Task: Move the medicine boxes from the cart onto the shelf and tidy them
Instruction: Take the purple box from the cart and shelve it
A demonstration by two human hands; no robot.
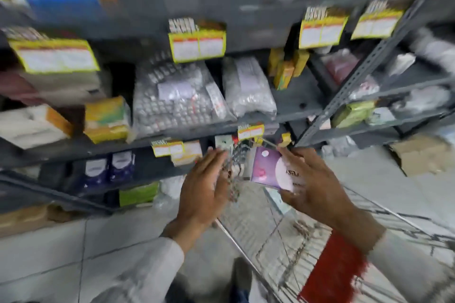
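**Now: a purple box held up to the lower shelf**

Here a purple medicine box is held in the right hand, with the fingers wrapped round its right edge and the thumb seemingly behind it. The box is lifted above the wire cart and sits just in front of the lower shelf, not yet resting on it. The left hand is open and flat, fingers together, and grips nothing; it is raised beside the box, near the yellow price tags on the shelf edge. Much of the frame is smeared by motion, so the print on the box cannot be read.

The step in hand is judged to be the placing of this box. It would best be guided into a free gap on the shelf, and the open left hand could be used to steady neighbouring stock or to square the box once it is set down. The dark blue boxes already standing upright further left give a pattern that could be followed: face forward, edges flush. Care is called for near the hanging tags, which could be knocked. More items, among them something red, appear to be left in the cart, so the task is judged far from finished.
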